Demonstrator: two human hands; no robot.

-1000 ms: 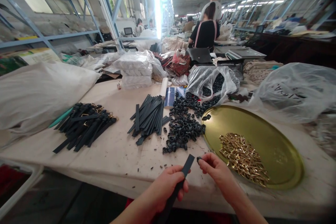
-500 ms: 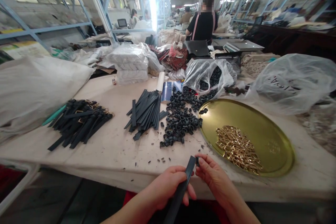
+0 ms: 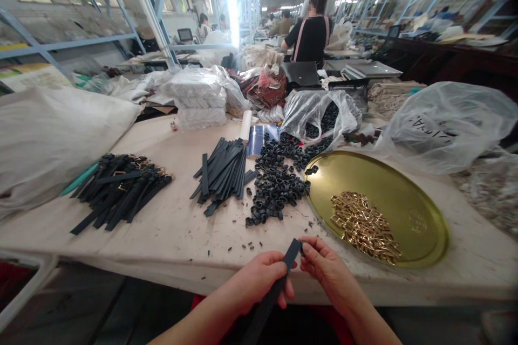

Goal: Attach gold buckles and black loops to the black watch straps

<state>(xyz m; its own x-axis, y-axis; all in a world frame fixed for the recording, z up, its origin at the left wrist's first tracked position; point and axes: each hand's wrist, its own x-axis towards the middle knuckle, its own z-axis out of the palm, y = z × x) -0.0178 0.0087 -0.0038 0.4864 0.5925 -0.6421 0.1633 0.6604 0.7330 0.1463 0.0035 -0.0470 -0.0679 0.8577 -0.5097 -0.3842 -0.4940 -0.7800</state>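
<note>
My left hand (image 3: 267, 275) is closed on a dark flat strap (image 3: 279, 285), its squared end pointing up and away from me. Beside that end, my right hand (image 3: 321, 261) pinches a small black loop (image 3: 301, 248), partly covered by the fingers. Beyond my hands lies a heap of black loops (image 3: 275, 188), and left of it a pile of plain dark straps (image 3: 222, 172). Straps with gold buckles (image 3: 121, 188) are piled farther left. Gold-coloured buckles (image 3: 362, 226) lie on a round golden tray (image 3: 421, 226) at the right.
Clear plastic bags (image 3: 449, 124) stand at the table's back and right. A white sack (image 3: 52, 135) covers the left side. A blue-labelled object (image 3: 256, 140) is behind the straps. Tiny dark bits lie near the table (image 3: 174, 242) edge. People work in the background.
The loop in my right hand is now closer to the strap's end and more hidden by my fingers. The whole view has shifted slightly.
</note>
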